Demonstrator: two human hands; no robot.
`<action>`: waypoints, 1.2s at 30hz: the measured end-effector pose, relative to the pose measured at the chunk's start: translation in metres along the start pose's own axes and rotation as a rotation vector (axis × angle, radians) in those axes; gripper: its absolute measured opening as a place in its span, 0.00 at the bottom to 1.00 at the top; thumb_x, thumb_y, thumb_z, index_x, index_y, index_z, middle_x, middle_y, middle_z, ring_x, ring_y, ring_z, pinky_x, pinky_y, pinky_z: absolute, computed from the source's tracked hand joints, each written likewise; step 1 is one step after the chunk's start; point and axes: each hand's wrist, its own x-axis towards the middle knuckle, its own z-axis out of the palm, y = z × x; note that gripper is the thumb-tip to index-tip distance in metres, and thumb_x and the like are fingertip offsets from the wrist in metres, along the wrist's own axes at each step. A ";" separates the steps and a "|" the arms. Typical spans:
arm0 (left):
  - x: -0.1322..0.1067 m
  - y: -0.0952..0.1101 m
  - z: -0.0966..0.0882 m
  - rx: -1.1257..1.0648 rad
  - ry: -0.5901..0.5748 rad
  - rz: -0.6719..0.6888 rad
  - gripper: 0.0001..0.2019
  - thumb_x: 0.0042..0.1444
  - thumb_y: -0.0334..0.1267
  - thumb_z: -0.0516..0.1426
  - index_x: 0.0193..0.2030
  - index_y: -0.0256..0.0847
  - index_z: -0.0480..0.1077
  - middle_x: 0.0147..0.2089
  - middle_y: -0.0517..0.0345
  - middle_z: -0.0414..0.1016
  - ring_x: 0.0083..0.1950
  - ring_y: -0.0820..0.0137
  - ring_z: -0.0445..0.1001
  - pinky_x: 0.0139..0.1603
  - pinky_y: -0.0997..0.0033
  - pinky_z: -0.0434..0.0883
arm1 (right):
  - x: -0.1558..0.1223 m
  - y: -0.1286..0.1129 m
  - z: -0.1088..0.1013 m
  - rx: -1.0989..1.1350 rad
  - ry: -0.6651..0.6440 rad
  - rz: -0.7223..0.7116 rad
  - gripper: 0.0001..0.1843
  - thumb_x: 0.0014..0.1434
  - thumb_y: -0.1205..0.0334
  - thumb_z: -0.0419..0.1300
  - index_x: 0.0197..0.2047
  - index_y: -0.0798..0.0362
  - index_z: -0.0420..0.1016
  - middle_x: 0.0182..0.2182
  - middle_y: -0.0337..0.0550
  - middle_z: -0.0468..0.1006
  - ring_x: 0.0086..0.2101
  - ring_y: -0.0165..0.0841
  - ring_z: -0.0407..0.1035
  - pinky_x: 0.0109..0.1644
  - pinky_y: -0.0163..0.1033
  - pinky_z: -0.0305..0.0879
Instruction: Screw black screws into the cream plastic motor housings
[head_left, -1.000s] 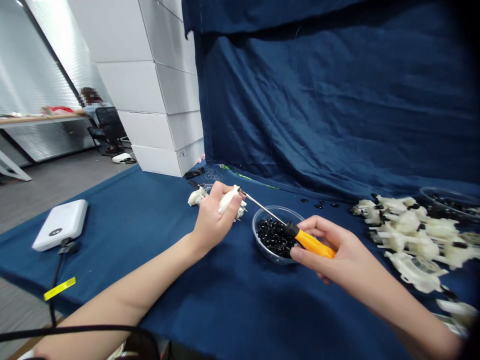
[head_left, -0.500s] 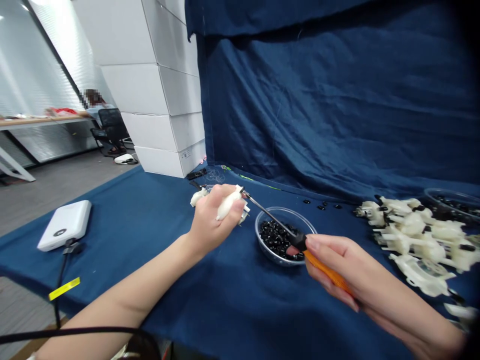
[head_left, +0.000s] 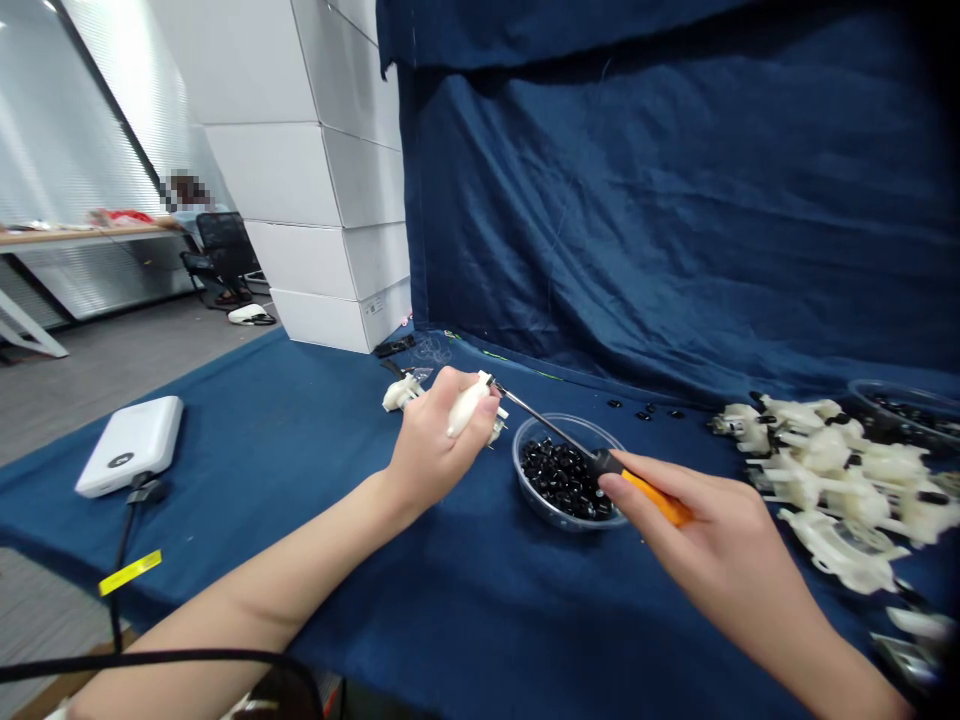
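My left hand [head_left: 435, 440] is closed around a small white plastic part [head_left: 466, 408], held just above the blue cloth. My right hand [head_left: 705, 540] grips an orange-handled screwdriver [head_left: 645, 492]. Its thin metal shaft crosses over a clear round dish [head_left: 534, 500] of small black pieces, and its tip touches the white part in my left hand. Another white part [head_left: 397, 392] lies on the cloth just behind my left hand.
A heap of white plastic parts [head_left: 832, 470] lies at the right, with a second clear dish [head_left: 907, 405] behind it. A white power bank [head_left: 129, 446] with a cable sits at the left. Stacked white boxes [head_left: 315, 200] and a blue drape [head_left: 675, 200] stand behind. A person sits far left.
My right hand has turned over the screwdriver handle, palm now down and covering most of it. The left hand and white part have barely moved.
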 end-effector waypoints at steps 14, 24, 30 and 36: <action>-0.002 -0.002 0.005 -0.029 0.009 -0.089 0.08 0.74 0.44 0.58 0.48 0.43 0.70 0.37 0.57 0.85 0.32 0.71 0.81 0.34 0.70 0.77 | 0.003 0.006 0.003 -0.313 0.152 -0.307 0.13 0.72 0.57 0.66 0.57 0.50 0.82 0.40 0.44 0.87 0.34 0.34 0.80 0.41 0.38 0.74; 0.002 -0.012 -0.002 -0.098 -0.002 0.120 0.05 0.73 0.38 0.60 0.52 0.45 0.71 0.45 0.55 0.86 0.38 0.73 0.83 0.38 0.73 0.78 | 0.007 -0.016 -0.011 0.512 -0.442 0.460 0.29 0.72 0.35 0.60 0.37 0.54 0.80 0.21 0.35 0.68 0.17 0.23 0.57 0.21 0.33 0.50; 0.000 -0.023 -0.002 -0.184 -0.010 0.195 0.10 0.73 0.39 0.60 0.57 0.47 0.68 0.52 0.51 0.86 0.43 0.69 0.85 0.39 0.71 0.81 | 0.007 -0.022 -0.011 0.702 -0.568 0.585 0.31 0.66 0.32 0.65 0.47 0.55 0.79 0.24 0.34 0.68 0.17 0.21 0.51 0.21 0.32 0.44; -0.002 -0.010 -0.003 0.001 0.048 0.074 0.08 0.72 0.42 0.61 0.52 0.45 0.67 0.47 0.51 0.86 0.37 0.71 0.83 0.36 0.72 0.78 | -0.002 0.000 0.004 -0.321 0.198 -0.247 0.13 0.73 0.54 0.66 0.57 0.47 0.82 0.40 0.41 0.87 0.34 0.34 0.80 0.38 0.39 0.68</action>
